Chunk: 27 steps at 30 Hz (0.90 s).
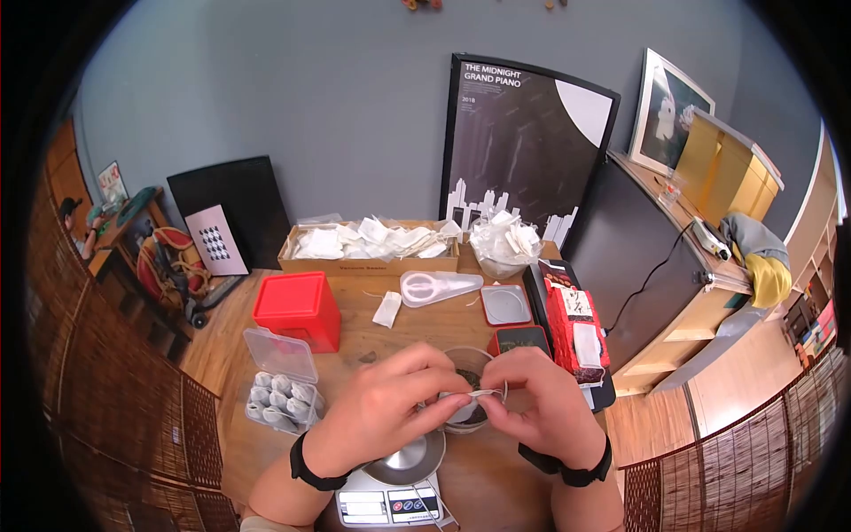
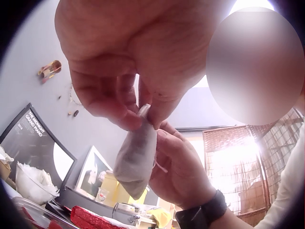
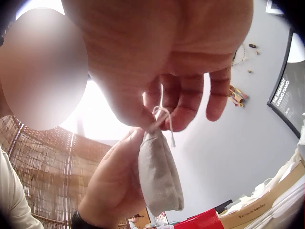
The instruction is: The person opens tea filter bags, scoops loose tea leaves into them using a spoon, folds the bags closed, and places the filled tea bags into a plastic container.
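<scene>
A filled white pouch (image 2: 136, 160) hangs from the fingers of both hands, its gathered neck at the top. My left hand (image 1: 386, 395) pinches the neck from one side. Thumb and fingers of my right hand (image 1: 545, 403) pinch the thin string (image 3: 167, 119) at the same neck. In the head view the hands meet above a clear bowl (image 1: 461, 424) holding dark leaves. Below them a round metal pan (image 1: 409, 461) sits on a white scale (image 1: 362, 509).
At the left stand an open plastic box of filled pouches (image 1: 282, 401) and a red container (image 1: 297, 310). Behind are a cardboard box of white pouches (image 1: 368, 264), a scoop (image 1: 439, 286) and a bag of pouches (image 1: 505, 244). A red packet (image 1: 576, 332) lies right.
</scene>
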### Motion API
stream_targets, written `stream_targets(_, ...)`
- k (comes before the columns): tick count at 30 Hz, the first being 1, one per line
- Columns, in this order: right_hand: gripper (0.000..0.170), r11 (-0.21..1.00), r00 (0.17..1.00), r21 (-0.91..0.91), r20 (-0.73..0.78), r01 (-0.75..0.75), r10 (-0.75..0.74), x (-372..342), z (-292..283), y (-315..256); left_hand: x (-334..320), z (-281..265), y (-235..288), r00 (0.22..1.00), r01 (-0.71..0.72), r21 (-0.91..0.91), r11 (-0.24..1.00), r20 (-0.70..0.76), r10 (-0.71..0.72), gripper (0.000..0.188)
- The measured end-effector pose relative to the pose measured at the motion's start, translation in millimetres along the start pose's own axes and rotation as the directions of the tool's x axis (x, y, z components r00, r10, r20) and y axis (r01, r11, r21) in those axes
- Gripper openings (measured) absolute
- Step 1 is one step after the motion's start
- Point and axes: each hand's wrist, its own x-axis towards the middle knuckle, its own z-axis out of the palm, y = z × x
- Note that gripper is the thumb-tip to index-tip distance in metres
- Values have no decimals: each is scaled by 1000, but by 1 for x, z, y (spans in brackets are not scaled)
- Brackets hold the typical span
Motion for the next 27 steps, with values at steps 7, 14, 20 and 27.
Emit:
stream_targets(7,15,991,995,-127,96,43,-31,6,-7,-2,0,-1,-2,999,-33,25,999,-23,33,10)
stream_targets(14,9,985,994,-150,81,82,-70,6,-6,-3,0,-4,-2,999,-35,27,999,-15,35,12)
stream_targets(20,9,987,993,-134,88,85,-74,5,-5,-3,1,-2,5,1000,5,37,999,1,-5,13)
stream_targets(27,10,991,996,-127,76,50,-40,6,-7,-5,-2,-2,-1,1000,-5,24,1000,3,5,18)
